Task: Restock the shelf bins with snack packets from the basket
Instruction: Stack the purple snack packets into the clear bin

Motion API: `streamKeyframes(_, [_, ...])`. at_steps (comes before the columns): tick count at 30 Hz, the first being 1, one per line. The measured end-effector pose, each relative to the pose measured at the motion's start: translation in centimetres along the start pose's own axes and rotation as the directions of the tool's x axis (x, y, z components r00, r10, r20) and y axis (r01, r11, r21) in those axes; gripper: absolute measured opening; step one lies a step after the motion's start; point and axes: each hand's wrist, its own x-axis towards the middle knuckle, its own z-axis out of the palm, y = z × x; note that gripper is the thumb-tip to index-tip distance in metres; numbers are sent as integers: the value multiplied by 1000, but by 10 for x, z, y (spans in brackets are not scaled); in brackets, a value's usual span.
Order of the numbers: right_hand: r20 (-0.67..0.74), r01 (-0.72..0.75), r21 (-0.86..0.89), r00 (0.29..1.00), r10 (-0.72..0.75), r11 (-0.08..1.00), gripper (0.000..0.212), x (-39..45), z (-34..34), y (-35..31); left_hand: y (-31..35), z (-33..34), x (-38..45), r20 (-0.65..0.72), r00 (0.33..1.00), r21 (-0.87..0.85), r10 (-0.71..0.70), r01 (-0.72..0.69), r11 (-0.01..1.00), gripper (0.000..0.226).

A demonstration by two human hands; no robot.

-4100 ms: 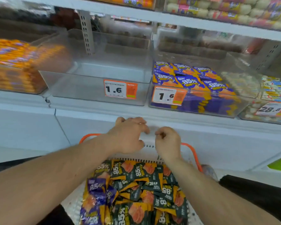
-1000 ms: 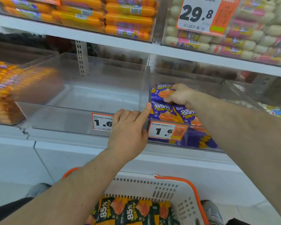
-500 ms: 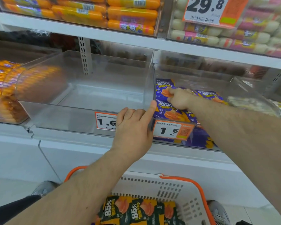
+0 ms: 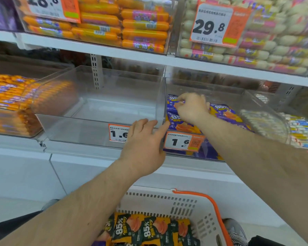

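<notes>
The left hand point(image 4: 144, 148) rests on the front edge of an empty clear bin point(image 4: 100, 110), its fingers straight and relaxed over the rim, the thumb stretched out to the corner where this bin meets the next one. It covers part of the price tag point(image 4: 118, 133) on the bin's front. The right hand point(image 4: 191, 107) reaches into the neighbouring bin point(image 4: 267, 110), just beyond and to the right of the left hand, with its fingers curled onto a purple packet point(image 4: 172, 102) at the back left of that bin; the fingertips are blurred, but they appear to pinch the packet's top edge. More purple packets point(image 4: 226, 112) lie flat in that bin under and to the right of this hand, and a second price tag point(image 4: 183, 142) hangs on its front, just right of the left thumb.

Below both forearms, close to the person, stands a white basket point(image 4: 185, 205) with an orange handle point(image 4: 215, 210). Dark green and orange snack packets point(image 4: 149, 229) lie heaped inside it, well apart from either hand.

To the left of the left hand, another bin holds orange sticks point(image 4: 9, 96). On the shelf point(image 4: 149, 57) above the hands sit orange sausages point(image 4: 132, 27) and, to the right, pale pink-labelled sausages point(image 4: 274, 50) behind a large price card point(image 4: 213, 23). Far right of the right hand, a further bin holds pale wrapped items point(image 4: 302, 132), too blurred to make out.
</notes>
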Motion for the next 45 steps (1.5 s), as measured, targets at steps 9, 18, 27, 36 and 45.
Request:
streamKeyframes(9, [-548, 543, 280, 768, -332, 792, 21, -136, 66, -29, -24, -27, -54, 403, 913, 238, -68, -32, 971, 49])
streamKeyframes(18, [651, -35, 295, 739, -174, 955, 36, -266, 210, -17, -61, 4, -96, 918, 370, 134, -143, 50, 990, 39])
streamKeyframes(27, [924, -309, 142, 382, -14, 940, 44, -329, 287, -26, -86, 20, -112, 938, 291, 166, -191, 107, 980, 44])
streamKeyframes(36, [900, -357, 53, 421, 110, 933, 12, -345, 298, -31, -86, 19, -110, 934, 314, 143, -173, 116, 983, 38])
streamKeyframes(45, [808, -594, 295, 574, 136, 749, 13, -285, 231, -11, -71, 18, -96, 881, 446, 116, -159, 123, 986, 43])
